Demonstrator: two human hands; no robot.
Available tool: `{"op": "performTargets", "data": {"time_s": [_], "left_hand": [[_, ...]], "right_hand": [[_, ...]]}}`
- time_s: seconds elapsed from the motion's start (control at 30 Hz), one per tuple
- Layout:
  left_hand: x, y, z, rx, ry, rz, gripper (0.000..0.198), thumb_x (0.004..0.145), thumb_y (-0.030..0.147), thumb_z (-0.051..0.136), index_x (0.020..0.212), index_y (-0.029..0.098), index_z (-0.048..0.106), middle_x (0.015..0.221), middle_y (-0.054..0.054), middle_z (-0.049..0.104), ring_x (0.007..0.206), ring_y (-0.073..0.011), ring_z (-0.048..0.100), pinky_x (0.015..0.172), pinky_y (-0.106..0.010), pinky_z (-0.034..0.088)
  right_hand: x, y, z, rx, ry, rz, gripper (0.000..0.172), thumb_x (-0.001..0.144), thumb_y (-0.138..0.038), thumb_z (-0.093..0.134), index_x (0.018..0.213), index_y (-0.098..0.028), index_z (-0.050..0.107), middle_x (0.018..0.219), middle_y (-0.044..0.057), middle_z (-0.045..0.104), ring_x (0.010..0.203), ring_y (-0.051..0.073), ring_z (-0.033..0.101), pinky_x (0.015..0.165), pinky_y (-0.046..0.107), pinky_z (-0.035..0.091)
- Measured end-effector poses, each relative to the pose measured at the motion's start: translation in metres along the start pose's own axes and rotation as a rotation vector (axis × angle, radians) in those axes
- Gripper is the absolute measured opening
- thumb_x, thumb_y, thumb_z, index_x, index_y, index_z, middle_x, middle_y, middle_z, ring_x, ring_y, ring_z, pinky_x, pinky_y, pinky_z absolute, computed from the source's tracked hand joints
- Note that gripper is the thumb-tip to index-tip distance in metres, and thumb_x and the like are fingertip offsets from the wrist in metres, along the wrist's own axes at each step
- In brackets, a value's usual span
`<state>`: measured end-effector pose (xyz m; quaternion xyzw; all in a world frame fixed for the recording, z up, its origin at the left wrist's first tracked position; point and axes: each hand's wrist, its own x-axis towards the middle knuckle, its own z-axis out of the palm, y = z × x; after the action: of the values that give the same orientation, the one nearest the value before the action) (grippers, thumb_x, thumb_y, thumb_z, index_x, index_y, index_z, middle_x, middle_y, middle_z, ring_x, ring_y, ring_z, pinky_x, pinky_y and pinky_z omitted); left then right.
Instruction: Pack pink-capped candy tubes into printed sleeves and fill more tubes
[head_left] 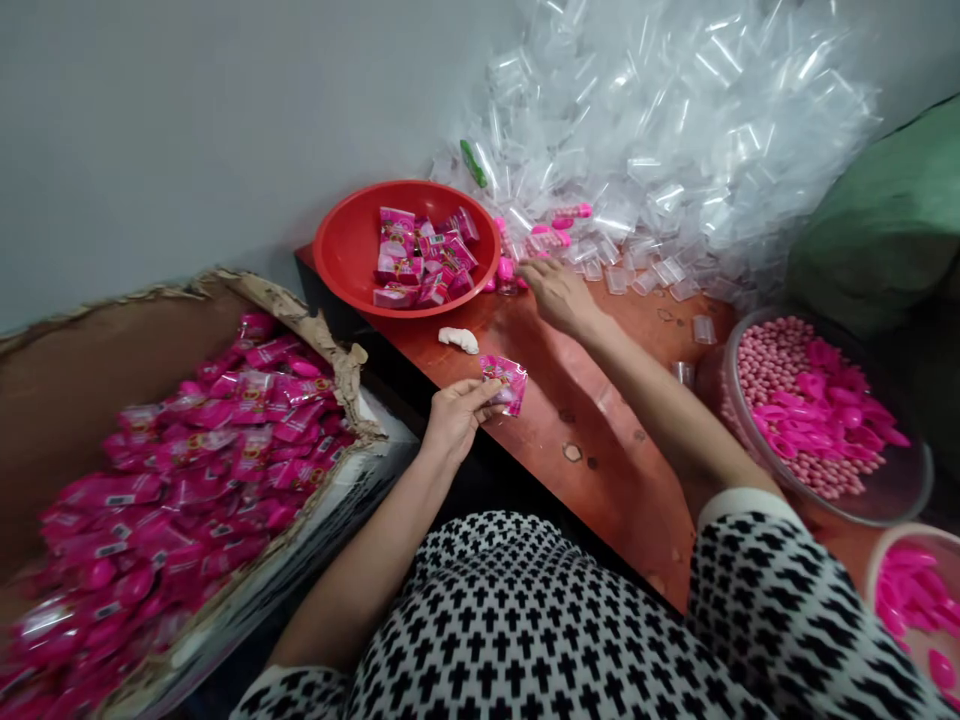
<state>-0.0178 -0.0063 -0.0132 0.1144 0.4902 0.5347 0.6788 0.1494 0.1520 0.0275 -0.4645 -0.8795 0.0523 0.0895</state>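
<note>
Packet [510,384] pinched by fingers [481,395] of left hand [455,412] near table [551,400] edge, open room alongside; right hand's [561,294] fingers unclear.

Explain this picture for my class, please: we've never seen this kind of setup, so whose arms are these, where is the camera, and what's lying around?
There is no machine here: both bare hands belong to one person, wearing the camera on their head. This single view looks forward and down.

The left hand holds a pink packet over the edge of the reddish table. The right hand is by small pink pieces beside the red bowl; whether it grips one is hard to tell.

The bowl contains more packets. Also on the table are a white lump, a heap of see-through plastic pieces and a tub of pink beads and bright pink parts. To the left, a torn cardboard box contains many pink packets.
</note>
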Motion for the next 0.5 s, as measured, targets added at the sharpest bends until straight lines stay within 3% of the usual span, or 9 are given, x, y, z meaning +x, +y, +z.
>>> {"op": "performTargets", "data": {"time_s": [0.1, 0.2, 0.3, 0.4, 0.5], "left_hand": [[-0.003, 0.005, -0.001, -0.080, 0.063, -0.030, 0.023, 0.066, 0.010, 0.088, 0.058, 0.009, 0.067, 0.058, -0.003, 0.069, 0.049, -0.0097, 0.064, 0.048, -0.017, 0.056], [-0.004, 0.011, -0.004, -0.174, 0.109, -0.033, 0.021, 0.078, 0.008, 0.078, 0.063, 0.009, 0.065, 0.059, -0.003, 0.069, 0.048, -0.0110, 0.065, 0.048, -0.019, 0.057], [-0.003, 0.015, -0.005, -0.227, 0.112, -0.045, 0.020, 0.088, 0.007, 0.067, 0.069, 0.010, 0.066, 0.060, -0.003, 0.069, 0.051, -0.0137, 0.069, 0.050, -0.021, 0.058], [-0.001, 0.016, -0.004, -0.236, 0.094, -0.071, 0.020, 0.094, 0.008, 0.061, 0.075, 0.009, 0.068, 0.062, -0.005, 0.071, 0.055, -0.0152, 0.071, 0.053, -0.021, 0.059], [0.002, 0.014, -0.002, -0.259, 0.093, -0.070, 0.017, 0.093, 0.007, 0.064, 0.077, 0.009, 0.069, 0.067, -0.006, 0.073, 0.057, -0.0147, 0.072, 0.057, -0.021, 0.060]], "right_hand": [[0.038, 0.021, -0.008, -0.294, -0.131, -0.188, 0.052, 0.098, -0.005, 0.032, 0.148, -0.009, 0.047, 0.163, 0.019, 0.039, 0.149, 0.037, 0.034, 0.110, 0.056, 0.037], [0.048, 0.031, -0.009, -0.414, -0.175, -0.228, 0.048, 0.102, -0.011, 0.028, 0.145, -0.008, 0.049, 0.156, 0.020, 0.047, 0.138, 0.037, 0.045, 0.104, 0.054, 0.038], [0.035, 0.035, -0.008, -0.481, -0.205, -0.213, 0.040, 0.104, -0.020, 0.033, 0.126, -0.008, 0.063, 0.134, 0.022, 0.062, 0.124, 0.036, 0.052, 0.099, 0.051, 0.039], [0.006, 0.036, -0.007, -0.450, -0.252, -0.176, 0.032, 0.102, -0.022, 0.040, 0.109, -0.010, 0.069, 0.120, 0.019, 0.069, 0.120, 0.034, 0.056, 0.097, 0.046, 0.039], [-0.030, 0.030, -0.005, -0.258, -0.233, 0.011, 0.025, 0.099, -0.030, 0.052, 0.102, -0.012, 0.069, 0.108, 0.018, 0.073, 0.105, 0.030, 0.063, 0.087, 0.039, 0.042]]}}
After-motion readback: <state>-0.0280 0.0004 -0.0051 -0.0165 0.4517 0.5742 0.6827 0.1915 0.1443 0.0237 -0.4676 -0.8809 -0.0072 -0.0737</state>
